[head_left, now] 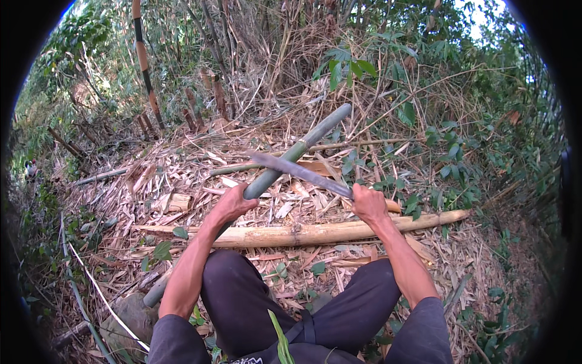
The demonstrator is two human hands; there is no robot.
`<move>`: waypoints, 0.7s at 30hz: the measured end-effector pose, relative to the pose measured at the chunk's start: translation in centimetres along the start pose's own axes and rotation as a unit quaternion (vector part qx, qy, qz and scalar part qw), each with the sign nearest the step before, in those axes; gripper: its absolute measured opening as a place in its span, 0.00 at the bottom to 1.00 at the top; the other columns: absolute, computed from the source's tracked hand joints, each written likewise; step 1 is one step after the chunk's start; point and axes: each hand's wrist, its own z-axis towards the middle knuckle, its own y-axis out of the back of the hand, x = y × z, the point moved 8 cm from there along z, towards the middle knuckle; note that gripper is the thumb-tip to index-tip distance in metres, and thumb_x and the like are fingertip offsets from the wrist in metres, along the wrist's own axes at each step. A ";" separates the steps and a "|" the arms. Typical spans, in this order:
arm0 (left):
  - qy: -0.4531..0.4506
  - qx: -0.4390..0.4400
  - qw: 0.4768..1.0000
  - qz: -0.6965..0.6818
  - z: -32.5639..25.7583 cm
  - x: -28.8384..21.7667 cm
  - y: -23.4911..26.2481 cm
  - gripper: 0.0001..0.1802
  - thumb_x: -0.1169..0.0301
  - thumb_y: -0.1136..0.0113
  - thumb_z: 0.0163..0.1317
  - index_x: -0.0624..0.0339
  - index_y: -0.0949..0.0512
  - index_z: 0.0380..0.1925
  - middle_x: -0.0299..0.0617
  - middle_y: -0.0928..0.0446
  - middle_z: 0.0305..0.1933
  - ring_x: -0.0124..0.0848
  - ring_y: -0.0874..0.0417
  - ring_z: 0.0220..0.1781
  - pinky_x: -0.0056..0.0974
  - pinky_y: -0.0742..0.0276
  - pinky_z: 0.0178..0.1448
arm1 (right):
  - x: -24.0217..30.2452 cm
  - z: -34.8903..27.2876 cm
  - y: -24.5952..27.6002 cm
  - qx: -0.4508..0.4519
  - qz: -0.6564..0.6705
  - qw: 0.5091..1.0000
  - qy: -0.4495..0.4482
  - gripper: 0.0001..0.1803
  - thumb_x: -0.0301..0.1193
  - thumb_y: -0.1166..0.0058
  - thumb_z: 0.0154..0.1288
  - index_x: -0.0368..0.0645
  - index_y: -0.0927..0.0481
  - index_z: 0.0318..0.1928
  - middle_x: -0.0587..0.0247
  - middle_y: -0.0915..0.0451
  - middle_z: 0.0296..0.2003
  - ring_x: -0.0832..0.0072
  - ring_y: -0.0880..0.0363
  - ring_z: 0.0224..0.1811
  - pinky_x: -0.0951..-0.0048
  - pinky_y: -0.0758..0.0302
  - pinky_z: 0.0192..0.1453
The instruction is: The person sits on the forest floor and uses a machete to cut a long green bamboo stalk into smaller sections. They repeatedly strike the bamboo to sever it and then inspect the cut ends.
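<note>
A green bamboo pole (322,129) slants from the upper right toward the lower left in front of me. My left hand (235,202) is closed round it, and its lower end (156,292) shows beside my left forearm. In my right hand (369,202) is a machete (306,173), gripped by its handle. Its long blade points left and crosses the pole just beyond my left hand; whether the edge touches the pole I cannot tell. A peeled, pale bamboo pole (267,236) lies across the ground just ahead of my knees.
Dry bamboo shavings (182,151) cover the ground. Cut stumps (219,97) and a banded upright stalk (142,54) stand at the far left. A rock (128,321) lies at lower left, with a thin white strip (103,291) over it. Leafy shrubs (448,158) crowd the right.
</note>
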 end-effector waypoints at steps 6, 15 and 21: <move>-0.040 -0.043 0.996 0.067 0.2 -1.3 0.1 0.24 0.62 0.40 0.48 0.73 0.25 0.39 0.62 0.21 0.30 0.50 0.17 0.33 0.49 0.23 0.40 | -5.5 -0.1 0.9 -0.028 0.008 0.987 -0.161 0.03 0.23 0.55 0.60 0.38 0.30 0.29 0.47 0.21 0.21 0.58 0.18 0.22 0.59 0.21 0.25; -0.001 0.009 1.000 -0.012 0.0 -0.9 -0.5 0.27 0.56 0.43 0.50 0.73 0.25 0.38 0.57 0.21 0.28 0.44 0.18 0.32 0.46 0.24 0.40 | -0.7 0.2 0.4 -0.050 -0.014 0.999 0.010 0.02 0.23 0.54 0.59 0.38 0.30 0.30 0.50 0.22 0.20 0.62 0.19 0.19 0.58 0.21 0.22; -0.008 0.000 1.000 0.003 0.1 -0.3 0.2 0.25 0.55 0.40 0.52 0.71 0.25 0.36 0.50 0.22 0.26 0.37 0.20 0.25 0.42 0.24 0.33 | -2.4 0.0 0.1 -0.021 0.013 0.998 -0.062 0.04 0.24 0.54 0.61 0.40 0.32 0.28 0.52 0.22 0.19 0.64 0.20 0.17 0.60 0.21 0.21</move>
